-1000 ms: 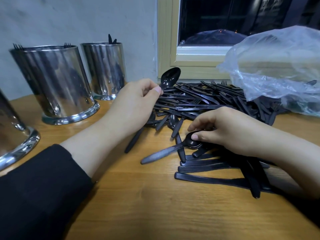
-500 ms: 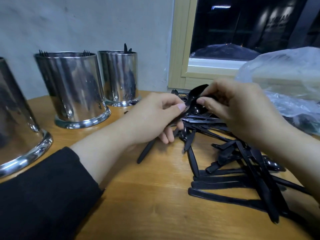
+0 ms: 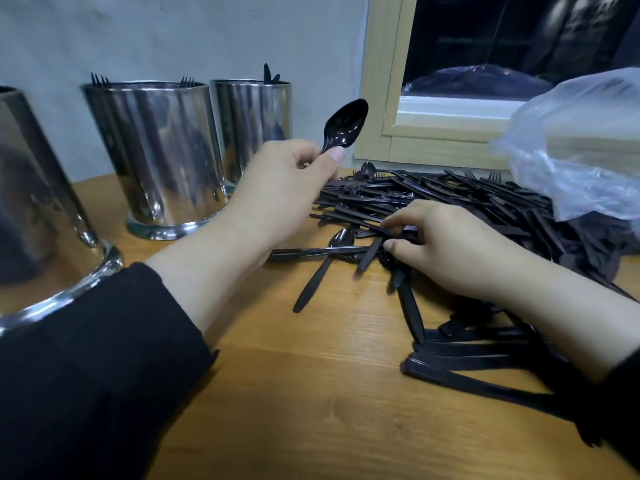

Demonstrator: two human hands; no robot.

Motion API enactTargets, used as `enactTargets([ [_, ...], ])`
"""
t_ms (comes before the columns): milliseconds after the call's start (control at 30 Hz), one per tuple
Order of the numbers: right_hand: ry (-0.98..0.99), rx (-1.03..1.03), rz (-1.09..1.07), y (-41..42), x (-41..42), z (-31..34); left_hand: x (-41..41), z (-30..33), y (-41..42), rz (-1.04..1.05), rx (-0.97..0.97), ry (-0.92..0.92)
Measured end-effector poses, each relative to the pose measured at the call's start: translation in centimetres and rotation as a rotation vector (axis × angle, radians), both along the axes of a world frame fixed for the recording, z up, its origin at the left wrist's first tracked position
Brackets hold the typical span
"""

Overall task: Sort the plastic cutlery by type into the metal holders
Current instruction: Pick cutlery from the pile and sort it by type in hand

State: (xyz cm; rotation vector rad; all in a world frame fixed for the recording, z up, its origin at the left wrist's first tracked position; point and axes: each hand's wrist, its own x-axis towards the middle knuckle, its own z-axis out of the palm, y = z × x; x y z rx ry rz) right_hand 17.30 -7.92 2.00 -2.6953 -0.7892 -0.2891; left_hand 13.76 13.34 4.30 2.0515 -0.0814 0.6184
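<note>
From the head camera we see our left hand [image 3: 287, 188] raised above the tabletop [image 3: 311, 393], fingers and thumb curled round the handle of a black plastic spoon [image 3: 344, 128], its bowl pointing up toward the window frame [image 3: 384, 98]; our right hand [image 3: 446, 247] rests low on the pile of black cutlery [image 3: 450, 202], fingertips pinching at a piece there, though we cannot tell which; another spoon [image 3: 325, 265] lies on the wood just left of that hand; three metal holders stand to the left, the near holder [image 3: 41, 209] cut off by the frame edge, the middle holder [image 3: 156, 150] showing fork tines at its rim, the far holder [image 3: 252, 126] showing dark tips; a clear plastic bag [image 3: 575, 143] covers the pile's right end.
</note>
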Motion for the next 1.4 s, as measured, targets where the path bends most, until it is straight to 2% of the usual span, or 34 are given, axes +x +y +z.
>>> enactTargets([
  [300,0.070,0.085,-0.047,0.1,-0.3,-0.1,0.0,-0.1,-0.2,-0.054,-0.014,0.090],
  [533,0.161,0.037,-0.043,0.1,-0.7,0.0,-0.1,-0.2,-0.3,-0.061,0.035,0.090],
  [667,0.216,0.095,-0.033,0.0,-0.5,0.3,-0.1,-0.2,-0.3,-0.064,0.044,0.089],
  [800,0.192,0.274,-0.050,-0.4,-0.5,0.9,-0.2,-0.3,-0.4,-0.080,0.033,0.100],
  [933,0.041,0.717,-0.056,-0.3,-0.6,1.8,-0.5,-0.2,-0.8,-0.119,0.015,0.113],
  [1033,0.090,0.926,0.031,-0.1,-1.1,2.3,-1.0,0.0,-1.4,-0.220,-0.069,0.174],
  [1133,0.089,0.926,0.069,0.5,-1.6,2.0,-1.5,0.0,-1.9,-0.320,-0.123,0.229],
  [1267,0.072,0.949,0.060,0.9,-1.9,1.8,-1.5,-0.5,-2.1,-0.417,-0.039,0.261],
  [1400,0.055,0.863,0.031,0.9,-1.4,1.3,-1.3,-0.3,-1.8,-0.301,-0.088,0.271],
])
